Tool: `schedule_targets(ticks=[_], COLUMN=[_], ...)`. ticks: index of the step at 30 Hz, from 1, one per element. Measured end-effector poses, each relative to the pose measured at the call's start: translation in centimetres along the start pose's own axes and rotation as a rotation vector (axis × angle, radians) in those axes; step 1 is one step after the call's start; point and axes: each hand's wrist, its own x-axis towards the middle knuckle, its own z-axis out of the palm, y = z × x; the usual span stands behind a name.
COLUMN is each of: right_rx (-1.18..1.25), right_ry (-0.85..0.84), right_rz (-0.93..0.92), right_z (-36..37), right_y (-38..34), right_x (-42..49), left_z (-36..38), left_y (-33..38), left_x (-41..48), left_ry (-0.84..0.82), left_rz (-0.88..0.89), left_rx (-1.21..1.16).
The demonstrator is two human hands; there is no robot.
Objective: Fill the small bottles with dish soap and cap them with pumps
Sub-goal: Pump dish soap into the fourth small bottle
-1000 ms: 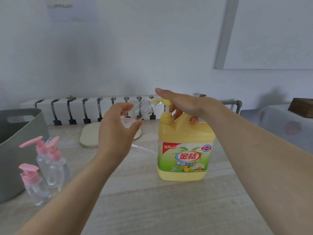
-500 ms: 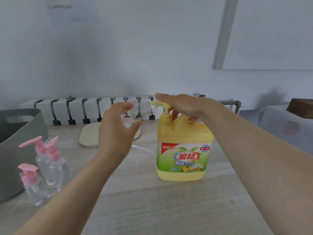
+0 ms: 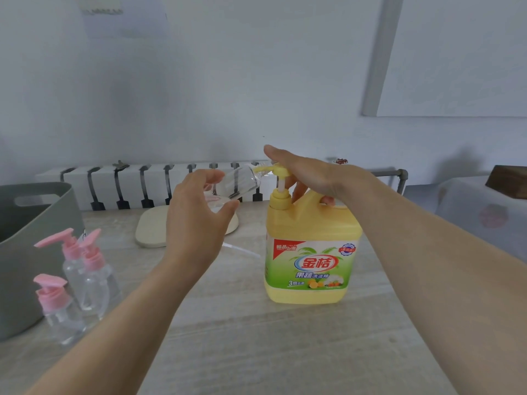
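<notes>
where the pale wood-grain table (image 3: 256, 352) runs to its left edge, a grey plastic bin (image 3: 34, 252) with a handle slot stands, and just beside it three small clear bottles (image 3: 94, 280) stand upright, close together, each capped with a pink pump (image 3: 68, 240) whose spout points left. behind them a cream oval pad (image 3: 151, 232) lies flat. the left hand (image 3: 196, 220) is raised above the table, thumb and fingers curled around the base of an uncapped small clear plastic bottle (image 3: 242, 183). its long axis is tilted close to level, base low and left, open mouth pointing up and right, touching the spout of the yellow pump (image 3: 281, 178). a thin clear tube (image 3: 242, 249) lies on the table below the hand. the yellow dish soap jug (image 3: 310, 252) stands upright near the middle. its green and yellow label reads "金桔" in large characters, "果蔬" beneath, and "3倍" lower left; the smaller print is too fine to read. the right hand (image 3: 310, 178) lies flat on the pump head, one digit stretched out to the left, two fingertips bent down behind the pump near the jug's handle. a white radiator (image 3: 159, 183) with dark brackets lines the pale grey wall (image 3: 228, 81), and a dark wooden box (image 3: 510, 181) sits at far right.
</notes>
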Motion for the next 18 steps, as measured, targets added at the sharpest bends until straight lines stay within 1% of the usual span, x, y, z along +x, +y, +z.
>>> schedule_targets(ticks=[8,13,18], right_rx=[0.009,-0.020,0.028], right_ry=[0.000,0.038,0.023], right_rz=[-0.002,0.008,-0.052], right_z=[0.15,0.24,0.52], right_y=[0.05,0.09,0.24], right_x=[0.28,0.62,0.67], left_z=[0.14,0.19,0.25], left_y=[0.15,0.08,0.08], left_x=[-0.11,-0.12,-0.04], left_ry=[-0.004,0.000,0.002], left_rz=[0.001,0.002,0.006], left_rx=[0.009,0.023,0.042])
